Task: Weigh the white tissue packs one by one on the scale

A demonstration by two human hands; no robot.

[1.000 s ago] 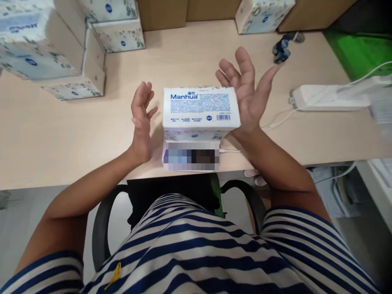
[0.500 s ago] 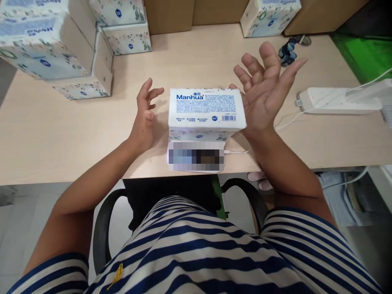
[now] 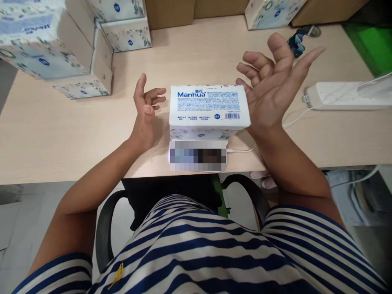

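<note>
A white tissue pack (image 3: 208, 108) printed "Manhua" in blue stands on the desk in front of me, its text and barcode side facing up. Left of it, my left hand (image 3: 146, 114) has its fingers apart, and a gap separates it from the pack. On the other side my right hand (image 3: 269, 85) is spread with the palm turned up, close by the pack's right edge; whether it touches the pack I cannot tell. Just in front of the pack lies a phone (image 3: 197, 157) with a blurred screen, a white cable (image 3: 240, 150) running from its right end.
Stacked tissue packs (image 3: 45, 49) fill the far left of the desk (image 3: 190, 53). Another pack (image 3: 272, 14) stands by cardboard boxes (image 3: 220, 8) at the back. A small dark blue patterned item (image 3: 297, 44) lies behind my right hand. A white power strip (image 3: 343, 96) with cables is at the right.
My right hand has shifted slightly up and to the right, its thumb stretched further out. My left hand's fingers have moved a little. The pack looks nearly the same.
</note>
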